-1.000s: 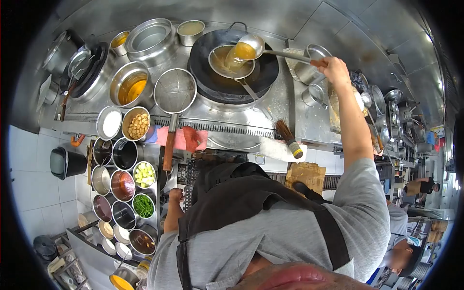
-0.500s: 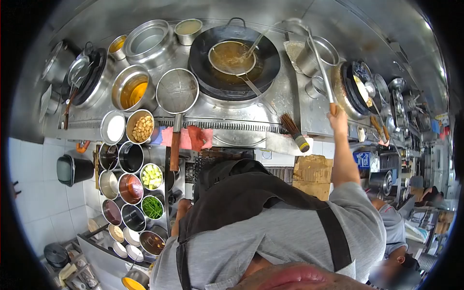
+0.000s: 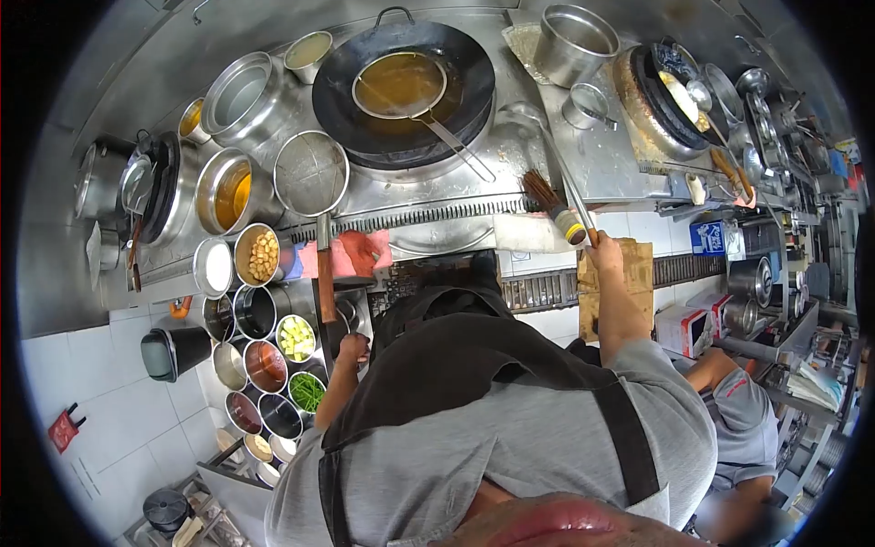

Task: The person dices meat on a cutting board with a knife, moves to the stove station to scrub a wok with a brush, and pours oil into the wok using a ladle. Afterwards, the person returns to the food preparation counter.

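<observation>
My right hand [image 3: 604,250] is closed around the wooden end of a long-handled ladle [image 3: 567,169]. The ladle's bowl lies low over the steel counter, just right of the black wok [image 3: 333,109]. A round wire strainer [image 3: 401,84] rests in the wok, in amber liquid, its handle over the rim. Beside my right hand is a bamboo brush [image 3: 547,202]. My left hand [image 3: 354,347] is low near the counter's front, fingers curled; what they hold, if anything, is hidden. Above it a second mesh strainer [image 3: 311,173] lies with its wooden handle pointing toward me.
Left of the wok stand a pot of orange liquid [image 3: 228,191], a large steel pot [image 3: 239,96] and a pot of nuts [image 3: 259,255]. Below are green-vegetable bowls [image 3: 307,392] and sauce pots [image 3: 266,365]. At right are a tall steel pot [image 3: 577,41] and another person [image 3: 743,415].
The ladle has come down from above the wok's right side to the counter, and its stream of liquid has stopped. My left hand has moved forward. The whole view has shifted.
</observation>
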A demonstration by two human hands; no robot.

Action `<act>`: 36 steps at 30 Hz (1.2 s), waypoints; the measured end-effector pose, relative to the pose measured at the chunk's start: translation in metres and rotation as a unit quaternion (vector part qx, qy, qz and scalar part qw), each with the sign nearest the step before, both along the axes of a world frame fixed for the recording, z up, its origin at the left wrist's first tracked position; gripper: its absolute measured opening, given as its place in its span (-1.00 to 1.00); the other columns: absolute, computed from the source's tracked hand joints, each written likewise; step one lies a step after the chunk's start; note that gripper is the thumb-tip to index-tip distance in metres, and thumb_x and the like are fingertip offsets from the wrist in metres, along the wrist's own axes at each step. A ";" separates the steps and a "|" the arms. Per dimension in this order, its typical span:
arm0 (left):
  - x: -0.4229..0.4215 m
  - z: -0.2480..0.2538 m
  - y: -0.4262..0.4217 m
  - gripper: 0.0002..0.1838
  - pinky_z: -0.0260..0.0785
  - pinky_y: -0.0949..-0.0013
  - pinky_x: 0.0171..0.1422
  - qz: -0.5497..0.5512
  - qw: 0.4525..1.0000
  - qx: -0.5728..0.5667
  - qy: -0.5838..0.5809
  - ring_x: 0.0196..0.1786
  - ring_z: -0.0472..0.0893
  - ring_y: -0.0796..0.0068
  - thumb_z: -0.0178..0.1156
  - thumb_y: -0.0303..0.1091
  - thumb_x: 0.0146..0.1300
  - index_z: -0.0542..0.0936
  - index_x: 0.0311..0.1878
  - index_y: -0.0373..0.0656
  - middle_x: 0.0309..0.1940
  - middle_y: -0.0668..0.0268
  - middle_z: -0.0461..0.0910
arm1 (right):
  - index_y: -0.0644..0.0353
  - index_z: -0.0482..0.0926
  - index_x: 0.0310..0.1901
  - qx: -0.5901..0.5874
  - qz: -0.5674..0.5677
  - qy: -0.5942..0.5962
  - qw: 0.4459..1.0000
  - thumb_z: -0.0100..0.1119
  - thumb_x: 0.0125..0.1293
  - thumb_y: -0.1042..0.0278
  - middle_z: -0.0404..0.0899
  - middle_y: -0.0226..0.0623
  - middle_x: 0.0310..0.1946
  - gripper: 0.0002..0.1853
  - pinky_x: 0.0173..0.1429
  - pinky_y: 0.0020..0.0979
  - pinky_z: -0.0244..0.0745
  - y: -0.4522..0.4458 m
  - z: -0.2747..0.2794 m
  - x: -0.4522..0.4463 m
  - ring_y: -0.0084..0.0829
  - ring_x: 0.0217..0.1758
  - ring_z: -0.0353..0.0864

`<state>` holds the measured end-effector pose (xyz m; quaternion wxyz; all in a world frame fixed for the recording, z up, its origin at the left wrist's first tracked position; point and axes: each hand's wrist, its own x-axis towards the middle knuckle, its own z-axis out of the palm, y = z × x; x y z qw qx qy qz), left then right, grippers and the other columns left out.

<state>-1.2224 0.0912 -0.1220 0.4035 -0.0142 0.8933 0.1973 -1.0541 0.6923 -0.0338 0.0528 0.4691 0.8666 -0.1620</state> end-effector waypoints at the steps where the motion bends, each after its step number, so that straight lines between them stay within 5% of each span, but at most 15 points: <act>1: 0.000 0.006 0.000 -0.69 0.58 0.23 -0.42 0.024 1.000 0.009 -0.004 -0.47 0.69 0.18 -0.02 -0.21 0.29 0.67 -0.30 -0.15 -0.39 0.08 0.68 | 0.14 0.57 -0.11 -0.013 0.023 -0.030 0.999 0.29 0.05 0.29 0.64 0.01 -0.25 -0.67 0.01 -0.05 0.52 0.002 -0.005 0.001 -0.02 -0.10 0.62; 5: -0.011 -0.056 -0.039 -0.72 0.57 0.26 -0.44 -0.072 0.997 -0.037 0.015 -0.48 0.68 0.25 0.00 -0.25 0.26 0.68 -0.28 -0.13 -0.40 0.12 0.68 | -0.02 0.61 0.04 -0.036 0.095 -0.018 0.995 0.38 -0.02 0.19 0.67 -0.07 -0.30 -0.50 -0.02 -0.16 0.56 0.012 -0.026 0.000 -0.09 -0.16 0.67; 7: -0.016 -0.106 -0.071 -0.75 0.56 0.29 -0.45 -0.488 0.837 0.008 0.247 -0.49 0.68 0.28 0.04 -0.26 0.21 0.68 -0.30 -0.12 -0.44 0.16 0.67 | -0.02 0.63 0.01 -0.056 0.085 -0.028 0.994 0.38 -0.01 0.18 0.68 -0.09 -0.31 -0.53 -0.03 -0.20 0.57 0.009 -0.011 -0.008 -0.11 -0.17 0.68; 14: 0.018 -0.083 -0.042 -0.84 0.55 0.32 -0.47 -0.276 0.955 0.000 0.108 -0.56 0.66 0.27 0.12 -0.37 0.14 0.62 -0.40 -0.23 -0.50 0.11 0.65 | 0.08 0.69 -0.08 -0.046 0.069 0.069 0.994 0.27 0.14 0.37 0.70 -0.11 -0.30 -0.72 -0.05 -0.30 0.58 0.024 -0.003 -0.011 -0.25 -0.23 0.71; 17: 0.033 -0.082 -0.035 -0.71 0.52 0.03 -0.17 -0.064 0.994 -0.016 -0.088 -0.18 0.68 0.04 0.12 -0.11 0.11 0.68 -0.36 -0.12 -0.31 0.07 0.68 | 0.31 0.63 -0.07 -0.047 0.058 0.291 0.954 0.18 0.27 0.33 0.70 -0.13 -0.29 -0.73 -0.12 -0.36 0.59 -0.006 0.053 -0.068 -0.28 -0.23 0.71; 18: 0.036 -0.084 -0.038 -0.71 0.52 0.03 -0.17 -0.063 0.994 -0.017 -0.086 -0.18 0.68 0.04 0.12 -0.11 0.11 0.68 -0.36 -0.12 -0.31 0.07 0.68 | 0.39 0.60 -0.06 -0.128 0.068 0.370 0.918 0.16 0.32 0.28 0.69 -0.13 -0.27 -0.68 -0.14 -0.37 0.59 -0.024 0.068 -0.094 -0.27 -0.22 0.71; 20: 0.040 -0.087 -0.045 -0.81 0.58 0.26 -0.15 -0.416 0.899 -0.119 0.073 -0.32 0.71 0.21 0.10 -0.31 0.19 0.68 -0.23 -0.09 -0.37 0.22 0.70 | 0.46 0.49 0.06 -0.410 -0.018 0.398 0.821 0.13 0.36 0.17 0.65 -0.07 -0.19 -0.55 -0.19 -0.37 0.61 -0.075 0.104 -0.143 -0.24 -0.21 0.69; 24: 0.033 -0.080 -0.041 -0.81 0.54 0.22 -0.05 -0.227 0.966 -0.122 -0.012 -0.15 0.69 0.22 0.14 -0.29 0.15 0.71 -0.22 0.01 -0.28 0.25 0.70 | 0.38 0.45 0.00 -0.639 -0.087 0.388 0.658 0.13 0.35 0.24 0.63 0.07 -0.18 -0.64 -0.28 -0.42 0.61 -0.133 0.087 -0.219 -0.31 -0.26 0.69; 25: 0.037 -0.090 -0.046 -0.83 0.54 0.23 -0.10 -0.189 0.973 -0.129 0.023 -0.17 0.70 0.27 0.15 -0.31 0.15 0.69 -0.27 -0.06 -0.28 0.25 0.70 | 0.35 0.49 -0.14 -0.628 -0.080 0.395 0.665 0.14 0.31 0.34 0.65 0.05 -0.24 -0.76 -0.41 -0.51 0.53 -0.138 0.077 -0.233 -0.40 -0.40 0.64; 26: 0.035 -0.098 -0.056 -0.81 0.55 0.25 -0.18 -0.342 0.921 -0.116 0.143 -0.31 0.71 0.28 0.09 -0.31 0.18 0.66 -0.34 -0.15 -0.39 0.22 0.70 | 0.36 0.51 -0.20 -0.631 -0.126 0.387 0.660 0.14 0.26 0.43 0.66 0.01 -0.31 -0.83 -0.57 -0.59 0.38 -0.143 0.067 -0.250 -0.49 -0.54 0.53; 28: 0.034 -0.064 -0.040 -0.77 0.55 0.25 -0.32 -0.025 1.000 0.005 0.003 -0.47 0.70 0.32 0.05 -0.30 0.18 0.63 -0.44 -0.19 -0.52 0.21 0.68 | 0.36 0.53 -0.27 -0.629 -0.144 0.378 0.664 0.16 0.22 0.49 0.65 -0.04 -0.38 -0.89 -0.67 -0.60 0.22 -0.147 0.055 -0.277 -0.54 -0.63 0.43; 29: 0.036 -0.065 -0.043 -0.73 0.52 0.26 -0.47 -0.036 0.997 0.056 0.030 -0.59 0.66 0.37 0.01 -0.31 0.18 0.62 -0.50 -0.20 -0.61 0.22 0.66 | 0.36 0.53 -0.27 -0.631 -0.140 0.376 0.664 0.16 0.22 0.49 0.65 -0.04 -0.38 -0.89 -0.67 -0.60 0.22 -0.147 0.052 -0.290 -0.54 -0.63 0.43; 32: 0.042 -0.099 -0.054 -0.74 0.54 0.24 -0.45 -0.180 0.983 -0.005 0.042 -0.56 0.68 0.36 0.00 -0.32 0.17 0.62 -0.50 -0.20 -0.59 0.23 0.67 | 0.39 0.54 -0.29 -0.627 -0.061 0.389 0.673 0.18 0.19 0.53 0.62 -0.09 -0.44 -0.90 -0.71 -0.61 0.14 -0.141 0.057 -0.318 -0.55 -0.67 0.40; 34: 0.056 -0.090 -0.048 -0.75 0.57 0.19 -0.29 0.001 0.999 -0.025 -0.033 -0.49 0.70 0.29 0.03 -0.32 0.15 0.65 -0.45 -0.20 -0.46 0.19 0.70 | 0.41 0.55 -0.29 -0.601 -0.026 0.408 0.687 0.18 0.16 0.58 0.60 -0.14 -0.48 -0.90 -0.71 -0.61 0.12 -0.135 0.075 -0.324 -0.56 -0.70 0.38; 36: 0.075 -0.125 -0.065 -0.76 0.58 0.17 -0.23 -0.317 0.925 -0.112 0.179 -0.44 0.71 0.28 0.08 -0.29 0.14 0.68 -0.38 -0.21 -0.34 0.16 0.71 | 0.42 0.53 -0.20 -0.586 -0.013 0.419 0.693 0.19 0.15 0.60 0.59 -0.16 -0.50 -0.83 -0.72 -0.61 0.11 -0.119 0.084 -0.319 -0.57 -0.72 0.36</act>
